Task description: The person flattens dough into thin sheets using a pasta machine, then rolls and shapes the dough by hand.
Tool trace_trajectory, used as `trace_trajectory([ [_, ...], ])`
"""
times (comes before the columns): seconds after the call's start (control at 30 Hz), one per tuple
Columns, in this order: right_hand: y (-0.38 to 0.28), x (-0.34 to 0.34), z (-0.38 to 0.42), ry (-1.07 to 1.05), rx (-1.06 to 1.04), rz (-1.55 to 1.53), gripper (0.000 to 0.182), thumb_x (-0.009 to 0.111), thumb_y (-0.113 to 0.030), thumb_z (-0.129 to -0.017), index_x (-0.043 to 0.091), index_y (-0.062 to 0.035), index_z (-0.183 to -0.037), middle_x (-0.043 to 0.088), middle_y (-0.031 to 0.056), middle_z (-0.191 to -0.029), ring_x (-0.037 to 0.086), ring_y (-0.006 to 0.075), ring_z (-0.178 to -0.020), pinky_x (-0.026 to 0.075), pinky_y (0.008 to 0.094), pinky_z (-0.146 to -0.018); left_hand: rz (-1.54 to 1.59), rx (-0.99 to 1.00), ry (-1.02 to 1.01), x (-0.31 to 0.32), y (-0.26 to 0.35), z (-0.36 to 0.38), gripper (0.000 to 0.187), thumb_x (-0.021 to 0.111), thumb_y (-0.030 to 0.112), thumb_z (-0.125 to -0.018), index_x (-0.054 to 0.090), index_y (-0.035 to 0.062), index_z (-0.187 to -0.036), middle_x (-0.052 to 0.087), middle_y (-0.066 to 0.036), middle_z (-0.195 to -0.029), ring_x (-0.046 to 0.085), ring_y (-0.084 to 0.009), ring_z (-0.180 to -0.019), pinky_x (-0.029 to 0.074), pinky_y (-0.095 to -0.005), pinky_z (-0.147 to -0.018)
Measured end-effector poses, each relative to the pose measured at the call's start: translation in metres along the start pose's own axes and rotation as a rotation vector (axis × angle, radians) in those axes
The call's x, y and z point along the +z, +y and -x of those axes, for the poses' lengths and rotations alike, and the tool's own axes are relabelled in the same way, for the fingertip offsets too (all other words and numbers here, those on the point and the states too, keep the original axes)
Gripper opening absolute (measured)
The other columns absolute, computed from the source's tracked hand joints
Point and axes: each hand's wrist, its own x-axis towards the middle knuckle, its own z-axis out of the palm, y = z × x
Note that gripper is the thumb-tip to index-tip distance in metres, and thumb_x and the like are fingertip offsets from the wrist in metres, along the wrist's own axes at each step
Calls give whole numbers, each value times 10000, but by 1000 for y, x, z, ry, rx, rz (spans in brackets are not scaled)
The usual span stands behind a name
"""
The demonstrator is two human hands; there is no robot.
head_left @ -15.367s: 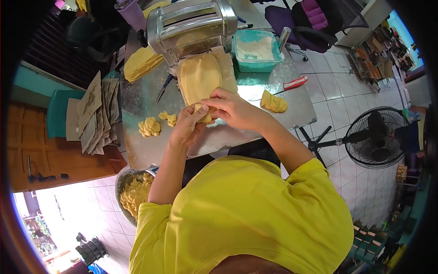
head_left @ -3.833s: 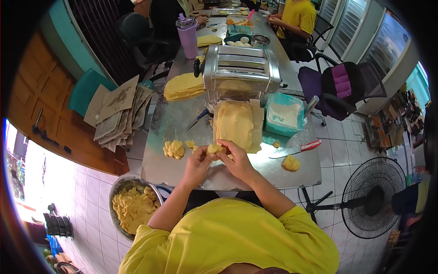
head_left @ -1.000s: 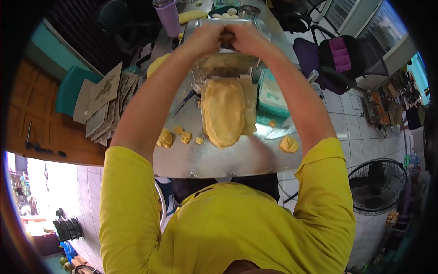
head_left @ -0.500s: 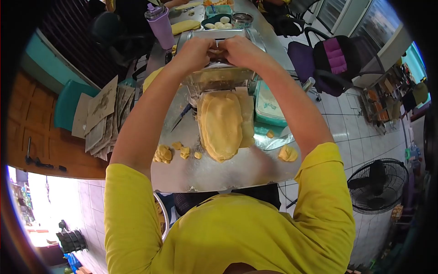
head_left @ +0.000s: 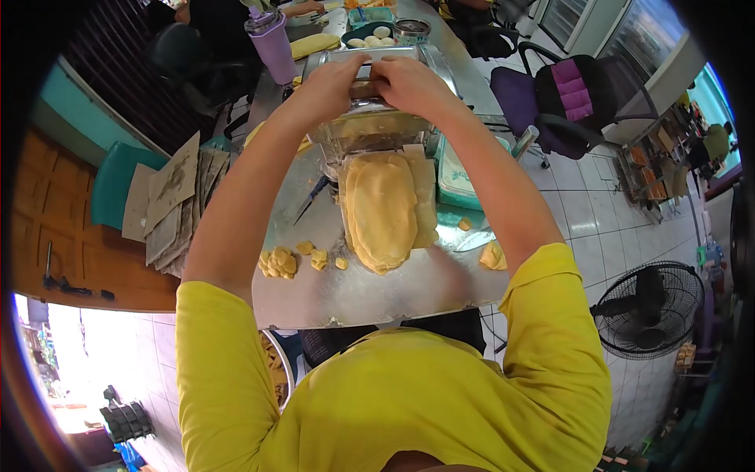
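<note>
Dough sheets (head_left: pixel 383 206) are blocking the table's (head_left: pixel 393 291) centre below the pasta roller (head_left: pixel 377 118); bare steel is lying open between dough scraps (head_left: pixel 277 263) and a lump (head_left: pixel 493 256).

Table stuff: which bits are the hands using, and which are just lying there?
In use:
left hand and right hand on the shiny metal roller machine
flat yellow dough sheets

Lying about:
purple lidded cup
stacked brown cardboard pieces
small yellow dough lumps

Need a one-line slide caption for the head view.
Both hands, left hand and right hand, press dough into the roller machine above stacked dough sheets on a steel table.
</note>
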Motion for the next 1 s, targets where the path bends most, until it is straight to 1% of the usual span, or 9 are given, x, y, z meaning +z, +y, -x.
trace_trajectory([
  [0.2,-4,2,0,-76,99,114,156,549,-203,-821,633,-76,-853,649,133,-835,610,327,-829,484,433,-723,-68,72,-54,-8,16,12,617,553,-65,-694,378,71,-1270,603,-196,-998,555,-388,-961,449,-454,-788],
  [0.27,-6,4,2,107,25,-32,170,557,-227,-823,637,-76,-834,643,138,-806,610,331,-804,482,432,-709,-10,66,315,-12,54,36,515,578,-32,-724,430,42,-1211,602,-205,-964,568,-380,-932,460,-435,-778],
  [0.4,-3,15,-2,15,-150,-71,207,562,-260,-830,640,-70,-805,638,118,-812,607,326,-801,482,425,-694,743,-549,331,62,91,89,239,616,59,-804,537,22,-1026,612,-123,-870,600,-226,-823,463,-316,-773],
  [0.43,-11,11,-1,-9,-100,-17,222,567,-274,-830,644,-68,-798,636,106,-824,606,320,-801,483,419,-690,748,-563,374,80,86,88,239,616,59,-804,537,22,-1026,612,-123,-870,600,-226,-823,463,-316,-773],
  [0.5,-19,5,-5,-63,-89,51,238,572,-288,-831,648,-66,-791,634,93,-835,606,314,-801,483,413,-686,1059,-960,536,112,77,85,186,620,50,-797,552,19,-968,607,-80,-858,577,-169,-811,458,-295,-782],
  [0.6,-21,7,-6,-103,26,73,253,579,-314,-828,664,-77,-812,635,83,-859,610,305,-817,484,408,-695,1218,-932,935,136,59,60,158,591,11,-788,552,2,-941,606,-86,-879,578,-168,-815,462,-296,-773],
  [0.7,-23,8,-7,-91,104,49,254,571,-296,-821,662,-61,-798,634,108,-833,610,308,-814,487,431,-698,1170,-955,866,148,54,49,262,519,-52,-802,494,12,-1054,555,-70,-987,554,-154,-874,500,-291,-673],
  [0.9,-22,7,-2,15,2,15,207,586,-246,-821,654,-51,-812,634,107,-828,611,300,-810,486,419,-706,1386,-1039,856,125,71,46,232,490,-50,-824,491,25,-1044,544,-55,-980,571,-161,-838,514,-306,-661],
  [1.0,-21,9,1,81,-45,-65,223,591,-275,-828,658,-64,-803,621,87,-819,605,292,-781,481,406,-675,1244,-851,925,140,64,54,221,480,-47,-841,496,43,-1043,544,-48,-979,585,-159,-835,532,-318,-683],
])
